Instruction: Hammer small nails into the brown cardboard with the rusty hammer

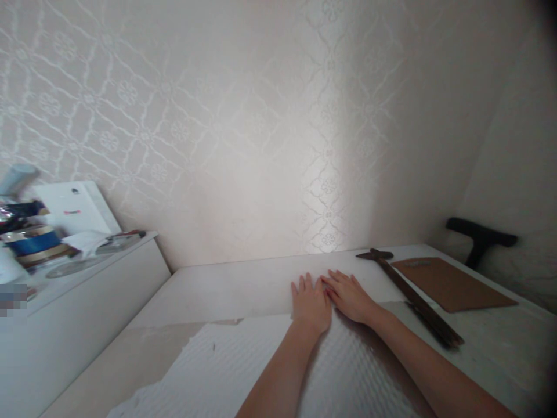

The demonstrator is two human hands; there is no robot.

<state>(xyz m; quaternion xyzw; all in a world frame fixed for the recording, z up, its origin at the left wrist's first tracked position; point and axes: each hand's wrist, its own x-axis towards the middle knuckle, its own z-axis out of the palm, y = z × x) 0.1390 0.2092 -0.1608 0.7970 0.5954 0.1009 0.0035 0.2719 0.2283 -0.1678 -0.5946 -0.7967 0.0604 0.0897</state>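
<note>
My left hand lies palm down on the pale surface near the table's far side, fingers spread and stretched out. Beside it, my right hand is also flat, with its fingertips touching or almost touching the left hand. Neither hand grips anything. Under my wrists and forearms spreads a white sheet with a bumpy, embossed texture; its left edge looks ragged. How far it reaches beneath my palms is hidden. To the right of my right hand lies what looks like a hammer with a long dark handle.
A flat brown board rests on the table at the right. Beyond that edge stands a black T-shaped armrest. On the left, a white cabinet carries a white box, a blue tape roll and clutter. Patterned wallpaper rises behind.
</note>
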